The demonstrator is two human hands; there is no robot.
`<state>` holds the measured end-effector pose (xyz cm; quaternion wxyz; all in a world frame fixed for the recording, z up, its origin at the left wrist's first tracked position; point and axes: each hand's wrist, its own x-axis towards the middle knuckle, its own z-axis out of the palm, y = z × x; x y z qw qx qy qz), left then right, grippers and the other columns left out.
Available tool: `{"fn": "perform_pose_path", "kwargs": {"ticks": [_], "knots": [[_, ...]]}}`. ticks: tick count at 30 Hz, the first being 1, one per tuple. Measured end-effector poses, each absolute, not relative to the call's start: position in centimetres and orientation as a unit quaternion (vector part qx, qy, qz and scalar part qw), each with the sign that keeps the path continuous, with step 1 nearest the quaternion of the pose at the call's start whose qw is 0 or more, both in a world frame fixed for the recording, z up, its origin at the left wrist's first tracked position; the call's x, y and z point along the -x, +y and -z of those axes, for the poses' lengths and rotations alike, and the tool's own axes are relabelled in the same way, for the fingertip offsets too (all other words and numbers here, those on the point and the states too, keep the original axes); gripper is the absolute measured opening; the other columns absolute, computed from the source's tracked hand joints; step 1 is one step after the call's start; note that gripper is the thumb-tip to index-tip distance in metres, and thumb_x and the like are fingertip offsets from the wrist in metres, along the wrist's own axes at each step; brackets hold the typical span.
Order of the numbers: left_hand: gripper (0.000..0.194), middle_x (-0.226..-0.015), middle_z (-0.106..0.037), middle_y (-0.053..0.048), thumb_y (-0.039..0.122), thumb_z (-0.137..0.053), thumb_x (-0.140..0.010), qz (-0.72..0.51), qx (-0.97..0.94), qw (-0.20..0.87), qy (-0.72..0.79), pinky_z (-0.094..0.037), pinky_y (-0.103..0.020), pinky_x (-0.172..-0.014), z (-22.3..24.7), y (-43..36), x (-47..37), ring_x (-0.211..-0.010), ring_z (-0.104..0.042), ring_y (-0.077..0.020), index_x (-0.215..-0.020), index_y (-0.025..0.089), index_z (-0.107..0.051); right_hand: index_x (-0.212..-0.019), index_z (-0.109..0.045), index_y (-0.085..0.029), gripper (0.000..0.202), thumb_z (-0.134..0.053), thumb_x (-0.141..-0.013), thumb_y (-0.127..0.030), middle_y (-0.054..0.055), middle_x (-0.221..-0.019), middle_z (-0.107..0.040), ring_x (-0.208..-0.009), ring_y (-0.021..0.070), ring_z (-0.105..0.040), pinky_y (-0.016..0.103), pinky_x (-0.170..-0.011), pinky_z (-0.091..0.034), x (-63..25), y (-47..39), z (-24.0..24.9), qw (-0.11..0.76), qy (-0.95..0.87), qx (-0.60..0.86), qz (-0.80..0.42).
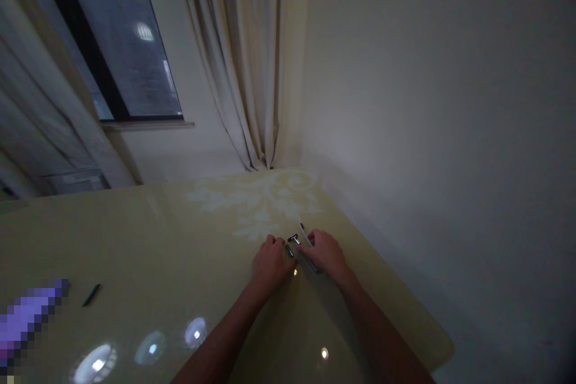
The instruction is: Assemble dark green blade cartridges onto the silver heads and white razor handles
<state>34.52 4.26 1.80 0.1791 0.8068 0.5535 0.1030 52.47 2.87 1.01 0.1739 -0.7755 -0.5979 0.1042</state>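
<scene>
Low over the glossy yellowish table [216, 288], my left hand [271, 261] is closed around a small dark piece [289, 251] that shows between its fingertips. My right hand [327, 254] has its fingers closed on a slim white-and-dark stick [303, 231], which points away toward the wall. Between the two hands is a small T-shaped metal piece [294, 239] with a shiny stem, close to my right fingertips. A dark bar end [313, 266] shows under my right hand. The exact contacts are too small to tell.
A short dark green stick [91, 295] lies on the table at the left. Beside it, a pixelated purple object [31, 315] reaches in from the left edge. Curtains [252, 60] and a window [121, 36] stand behind the table, with a bare wall [427, 132] on the right.
</scene>
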Motion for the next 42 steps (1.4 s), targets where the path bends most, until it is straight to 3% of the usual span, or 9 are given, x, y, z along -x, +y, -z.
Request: {"fn": "perform_pose_path", "kwargs": {"ticks": [3, 7, 12, 17, 23, 33, 42], "knots": [[0.035, -0.135, -0.07, -0.011, 0.038, -0.071, -0.102, -0.091, -0.803, 0.18, 0.561, -0.062, -0.049, -0.095, -1.8, 4.7, -34.9, -0.114, -0.071, -0.0274, -0.132, 0.019, -0.067, -0.1, -0.076, -0.017, 0.027, -0.081, -0.088, -0.041, 0.011, -0.104, -0.08, -0.097, 0.025, -0.073, 0.028, -0.073, -0.041, -52.3, 2.9, -1.1, 0.167, -0.592, 0.781, -0.109], [0.036, -0.135, -0.07, -0.011, 0.036, -0.071, -0.103, -0.087, -0.801, 0.176, 0.566, -0.063, -0.048, -0.094, -2.1, 4.6, -35.3, -0.113, -0.072, -0.0272, -0.134, 0.019, -0.067, -0.1, -0.077, -0.017, 0.023, -0.079, -0.087, -0.036, 0.011, -0.103, -0.081, -0.096, 0.0252, -0.075, 0.028, -0.071, -0.04, -52.1, 2.8, -1.4, 0.16, -0.584, 0.787, -0.117], [0.03, -0.126, -0.073, -0.012, 0.036, -0.07, -0.1, -0.108, -0.795, 0.166, 0.573, -0.059, -0.044, -0.094, -2.2, 4.2, -33.3, -0.111, -0.073, -0.0282, -0.122, 0.017, -0.071, -0.101, -0.078, -0.017, 0.021, -0.075, -0.089, -0.034, 0.013, -0.103, -0.081, -0.096, 0.0271, -0.075, 0.03, -0.071, -0.041, -51.9, 2.8, -1.4, 0.143, -0.583, 0.792, -0.116], [0.027, -0.117, -0.075, -0.014, 0.036, -0.063, -0.093, -0.13, -0.778, 0.166, 0.592, -0.055, -0.039, -0.087, -1.6, 4.4, -25.7, -0.104, -0.075, -0.0298, -0.11, 0.018, -0.072, -0.1, -0.076, -0.016, 0.023, -0.074, -0.088, -0.035, 0.017, -0.106, -0.08, -0.097, 0.0303, -0.074, 0.031, -0.071, -0.041, -51.5, 2.5, -1.3, 0.123, -0.587, 0.793, -0.107], [0.035, -0.106, -0.079, -0.015, 0.046, -0.06, -0.086, -0.152, -0.737, 0.175, 0.635, -0.056, -0.04, -0.087, -0.8, 5.2, -14.4, -0.099, -0.077, -0.0328, -0.101, 0.018, -0.074, -0.1, -0.076, -0.016, 0.023, -0.074, -0.086, -0.034, 0.016, -0.104, -0.079, -0.096, 0.0298, -0.073, 0.031, -0.07, -0.039, -50.8, 2.3, -1.5, 0.121, -0.594, 0.787, -0.113], [0.051, -0.103, -0.08, -0.014, 0.055, -0.061, -0.077, -0.21, -0.704, 0.2, 0.649, -0.06, -0.039, -0.078, 0.9, 6.1, -6.4, -0.083, -0.077, -0.031, -0.111, 0.018, -0.075, -0.095, -0.08, -0.015, 0.01, -0.071, -0.089, -0.015, 0.012, -0.099, -0.081, -0.093, 0.0251, -0.072, 0.029, -0.072, -0.037, -50.0, 2.3, -1.8, 0.153, -0.624, 0.754, -0.136], [0.051, -0.096, -0.08, -0.011, 0.057, -0.063, -0.074, -0.226, -0.684, 0.215, 0.659, -0.059, -0.039, -0.079, 1.0, 5.8, -5.2, -0.085, -0.077, -0.0325, -0.107, 0.021, -0.077, -0.09, -0.082, -0.019, 0.015, -0.076, -0.095, -0.031, 0.001, -0.081, -0.079, -0.075, 0.0158, -0.069, 0.023, -0.063, -0.037, -40.4, 3.1, -2.8, 0.198, -0.711, 0.628, -0.248]]}}
